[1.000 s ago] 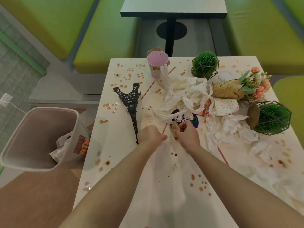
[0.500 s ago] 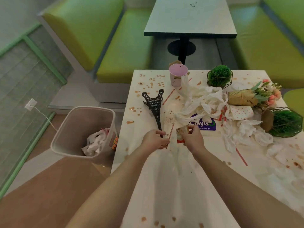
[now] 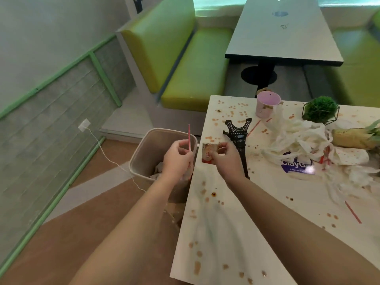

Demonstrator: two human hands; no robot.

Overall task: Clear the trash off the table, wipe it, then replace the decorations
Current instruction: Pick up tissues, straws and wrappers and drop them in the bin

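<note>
The left hand pinches a straw, long axis near upright, directly over the bin. The right hand grips a wrapper at the tabletop left edge, just beside the bin rim. The bin lies left of and below both hands; the left hand is nearer. Judgement: releasing the straw should drop it in; the wrapper needs a short leftward carry first. Remaining trash, the napkins, lies well apart, right of the tower.
</note>
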